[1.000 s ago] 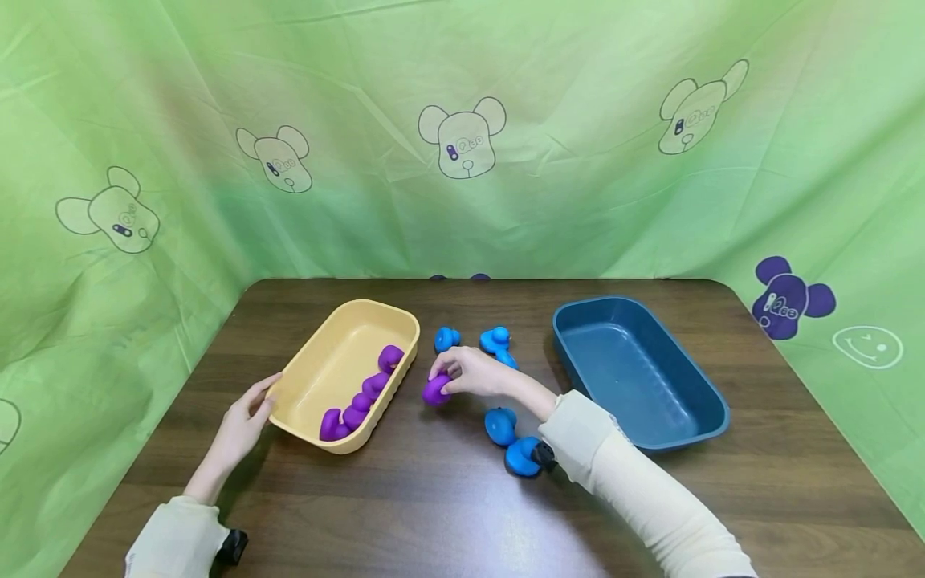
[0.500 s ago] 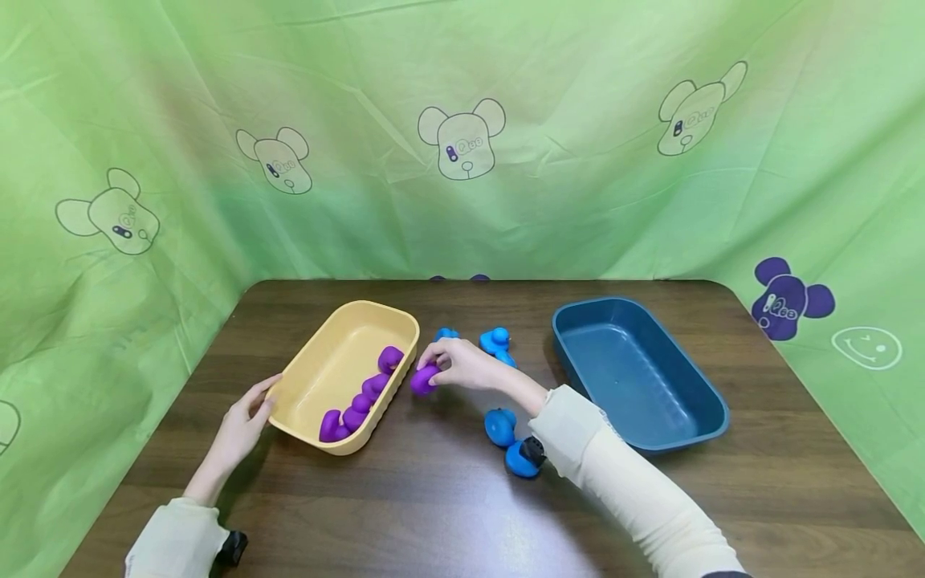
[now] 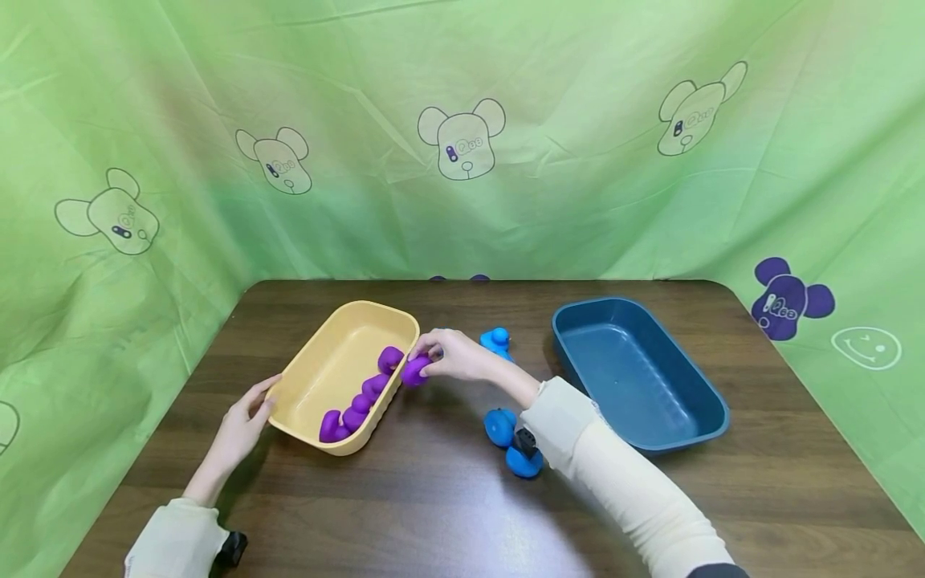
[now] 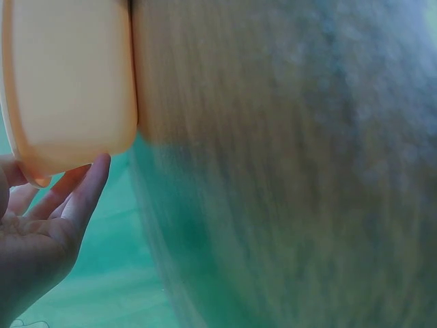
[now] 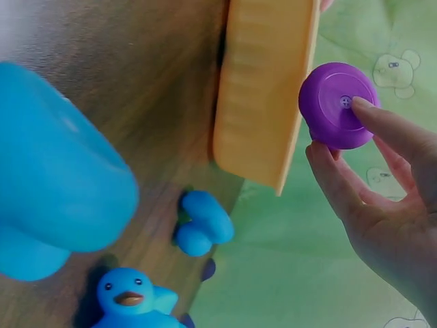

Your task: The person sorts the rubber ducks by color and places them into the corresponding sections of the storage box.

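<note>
My right hand (image 3: 458, 357) pinches a purple rubber duck (image 3: 414, 372) beside the right wall of the yellow bin (image 3: 311, 361). In the right wrist view the thumb presses the duck's flat round base (image 5: 331, 113), and fingers support it from below. My left hand (image 3: 242, 421) holds the bin's left rim at its near corner; in the left wrist view its fingertips (image 4: 99, 167) touch the outer wall. Several purple ducks (image 3: 374, 386) lie in the bin along its right side. One blue rubber duck (image 5: 205, 222) appears in the right wrist view, close to the bin.
Blue ducks (image 3: 500, 426) sit on the wooden table (image 3: 405, 514) below the right forearm, and another blue duck (image 3: 495, 340) stands farther back. A dark blue bin (image 3: 636, 377) stands on the right. A green printed cloth (image 3: 462, 225) hangs behind the table.
My right hand has carried the purple duck leftward and slightly away from me, from over the table to the yellow bin's right rim. The left hand and the bin have stayed put.
</note>
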The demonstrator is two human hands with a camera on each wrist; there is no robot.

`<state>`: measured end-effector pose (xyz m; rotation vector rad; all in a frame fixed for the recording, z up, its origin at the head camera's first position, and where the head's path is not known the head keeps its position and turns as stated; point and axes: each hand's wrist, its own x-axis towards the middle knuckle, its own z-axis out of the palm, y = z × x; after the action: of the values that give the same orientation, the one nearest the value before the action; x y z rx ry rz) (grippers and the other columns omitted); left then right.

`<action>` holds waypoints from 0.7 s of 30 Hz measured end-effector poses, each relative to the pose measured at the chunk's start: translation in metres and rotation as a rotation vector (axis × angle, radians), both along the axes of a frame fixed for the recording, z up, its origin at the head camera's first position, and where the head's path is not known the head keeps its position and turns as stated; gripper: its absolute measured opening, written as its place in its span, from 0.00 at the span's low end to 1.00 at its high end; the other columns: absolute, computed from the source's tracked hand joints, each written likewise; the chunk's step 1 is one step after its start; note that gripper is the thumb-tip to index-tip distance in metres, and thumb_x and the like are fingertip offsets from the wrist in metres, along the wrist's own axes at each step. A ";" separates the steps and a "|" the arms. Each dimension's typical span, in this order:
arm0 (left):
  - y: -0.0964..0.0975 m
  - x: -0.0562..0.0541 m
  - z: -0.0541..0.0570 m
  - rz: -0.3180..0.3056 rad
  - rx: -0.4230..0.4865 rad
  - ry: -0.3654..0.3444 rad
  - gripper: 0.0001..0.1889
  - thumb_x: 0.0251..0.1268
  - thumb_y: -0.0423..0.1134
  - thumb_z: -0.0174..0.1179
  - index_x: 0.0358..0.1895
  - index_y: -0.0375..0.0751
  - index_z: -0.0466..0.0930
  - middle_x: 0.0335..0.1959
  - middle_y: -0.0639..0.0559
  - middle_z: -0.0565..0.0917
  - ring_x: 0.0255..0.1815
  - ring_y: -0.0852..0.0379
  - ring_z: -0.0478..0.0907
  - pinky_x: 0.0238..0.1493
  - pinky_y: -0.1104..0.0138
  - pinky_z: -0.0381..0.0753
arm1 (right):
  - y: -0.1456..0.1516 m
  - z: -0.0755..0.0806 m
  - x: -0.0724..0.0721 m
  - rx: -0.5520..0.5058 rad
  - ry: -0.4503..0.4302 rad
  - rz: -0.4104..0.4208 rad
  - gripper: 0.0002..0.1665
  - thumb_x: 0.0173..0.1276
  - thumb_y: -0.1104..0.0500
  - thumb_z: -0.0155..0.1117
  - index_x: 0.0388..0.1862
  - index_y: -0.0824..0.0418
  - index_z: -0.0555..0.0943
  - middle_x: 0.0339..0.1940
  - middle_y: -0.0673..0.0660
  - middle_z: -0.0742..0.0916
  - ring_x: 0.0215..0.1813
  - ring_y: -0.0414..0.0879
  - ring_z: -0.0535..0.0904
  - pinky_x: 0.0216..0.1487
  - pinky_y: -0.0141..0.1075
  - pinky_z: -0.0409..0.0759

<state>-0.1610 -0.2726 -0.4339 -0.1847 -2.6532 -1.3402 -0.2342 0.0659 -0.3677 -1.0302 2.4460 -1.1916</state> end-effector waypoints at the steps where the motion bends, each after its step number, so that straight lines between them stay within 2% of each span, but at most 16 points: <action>1: 0.000 0.000 -0.001 0.002 -0.002 0.001 0.18 0.65 0.29 0.45 0.58 0.30 0.65 0.45 0.30 0.76 0.29 0.71 0.70 0.27 0.72 0.74 | -0.001 0.001 -0.001 -0.006 0.005 0.005 0.10 0.56 0.68 0.62 0.39 0.65 0.78 0.40 0.58 0.80 0.46 0.51 0.77 0.47 0.32 0.74; 3: -0.002 -0.002 -0.004 0.000 0.000 0.005 0.18 0.65 0.30 0.45 0.59 0.31 0.65 0.45 0.31 0.76 0.30 0.72 0.70 0.27 0.72 0.74 | -0.004 0.002 -0.003 -0.015 0.007 0.007 0.10 0.56 0.68 0.62 0.38 0.65 0.79 0.41 0.58 0.81 0.45 0.50 0.77 0.46 0.32 0.74; 9: -0.002 -0.002 -0.003 0.002 0.007 -0.002 0.18 0.66 0.30 0.45 0.59 0.31 0.65 0.45 0.31 0.76 0.30 0.72 0.70 0.27 0.72 0.74 | -0.012 0.006 -0.006 -0.046 0.010 -0.013 0.10 0.56 0.69 0.61 0.39 0.67 0.79 0.42 0.59 0.81 0.44 0.49 0.78 0.45 0.31 0.75; 15: -0.003 -0.003 -0.005 0.004 -0.002 -0.008 0.18 0.65 0.28 0.44 0.58 0.29 0.64 0.44 0.30 0.76 0.29 0.72 0.69 0.27 0.73 0.73 | -0.019 0.007 -0.009 -0.058 0.065 -0.037 0.11 0.55 0.69 0.62 0.39 0.68 0.78 0.41 0.61 0.81 0.45 0.52 0.78 0.43 0.29 0.75; 21: -0.002 -0.003 -0.003 -0.001 0.000 -0.012 0.18 0.65 0.27 0.44 0.58 0.28 0.64 0.43 0.30 0.76 0.28 0.70 0.69 0.26 0.73 0.72 | -0.026 0.006 -0.017 -0.050 0.055 -0.082 0.12 0.55 0.69 0.62 0.40 0.68 0.78 0.42 0.61 0.81 0.46 0.54 0.78 0.42 0.28 0.75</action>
<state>-0.1638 -0.2748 -0.4369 -0.1790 -2.6636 -1.3458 -0.2512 0.0396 -0.3617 -0.9975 2.5348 -1.2721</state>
